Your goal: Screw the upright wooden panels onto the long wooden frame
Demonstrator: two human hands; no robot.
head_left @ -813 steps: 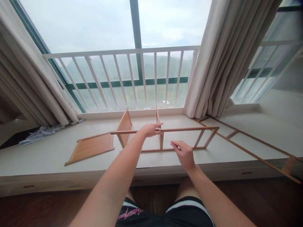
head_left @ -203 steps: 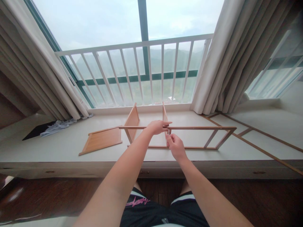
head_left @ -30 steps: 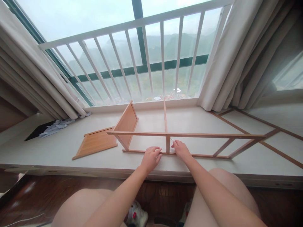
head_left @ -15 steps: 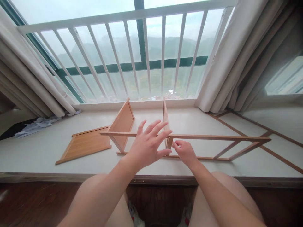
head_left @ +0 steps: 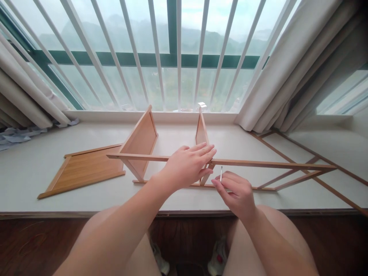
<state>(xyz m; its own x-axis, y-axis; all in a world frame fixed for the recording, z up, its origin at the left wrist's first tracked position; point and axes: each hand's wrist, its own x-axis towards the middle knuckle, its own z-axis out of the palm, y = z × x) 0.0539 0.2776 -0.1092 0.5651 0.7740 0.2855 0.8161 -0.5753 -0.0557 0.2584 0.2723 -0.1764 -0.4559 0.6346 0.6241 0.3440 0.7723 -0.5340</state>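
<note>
A light-brown wooden frame (head_left: 273, 165) lies on its side along the white sill, with two wooden panels standing up from it. My left hand (head_left: 186, 165) lies over its upper rail beside the middle panel (head_left: 202, 128), fingers stretched out and nearly together, thumb lower near the crosspiece. To the right of that joint, my right hand (head_left: 237, 191) pinches a thin silver metal rod (head_left: 221, 173) that points upward; its lower end is hidden by the fingers. The left panel (head_left: 140, 140) meets the frame near its left end.
A loose wooden panel (head_left: 83, 168) lies flat at the left. Another wooden frame (head_left: 283, 155) rests on the sill (head_left: 172, 199) at the right, partly under the curtain (head_left: 267, 76). White bars (head_left: 178, 57) stand before the window. My knees are below the sill's front edge.
My left hand has come down onto the rail, its fingers closer together. My right hand has drawn back from the crosspiece, and the metal rod now shows. The view has tilted down.
</note>
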